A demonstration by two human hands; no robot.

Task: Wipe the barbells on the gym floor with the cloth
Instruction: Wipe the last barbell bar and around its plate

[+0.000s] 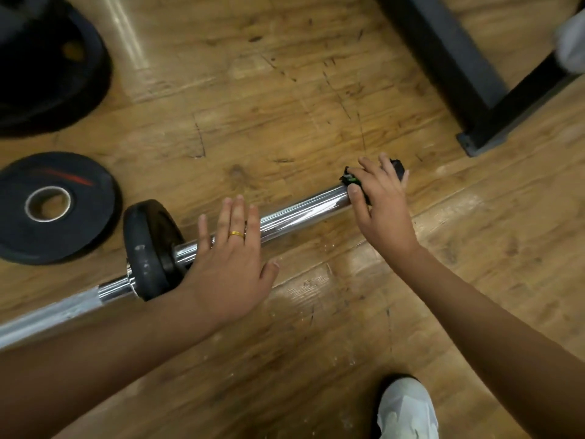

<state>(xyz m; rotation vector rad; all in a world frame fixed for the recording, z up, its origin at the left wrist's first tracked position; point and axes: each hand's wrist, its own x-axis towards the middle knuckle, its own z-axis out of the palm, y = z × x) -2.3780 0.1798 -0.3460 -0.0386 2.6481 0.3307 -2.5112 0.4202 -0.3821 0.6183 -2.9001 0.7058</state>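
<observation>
Item: long chrome steel barbell w/ one black round rubber plate mounted, lying on scuffed tan wood-plank floor, running 8 o'clock to 2 o'clock thru ctr. Left hand, thin gold ring on one finger, lies flat, fingers straight, on the sleeve beside the mounted plate; right hand, well apart at the bar's 2 o'clock tip, curls round small dark crumpled cloth held on that end. Also: loose black weight plate with red mark at 9 o'clock, larger black disc at 10 o'clock, dark metal frame at 1 o'clock, white shoe at 5 o'clock.
</observation>
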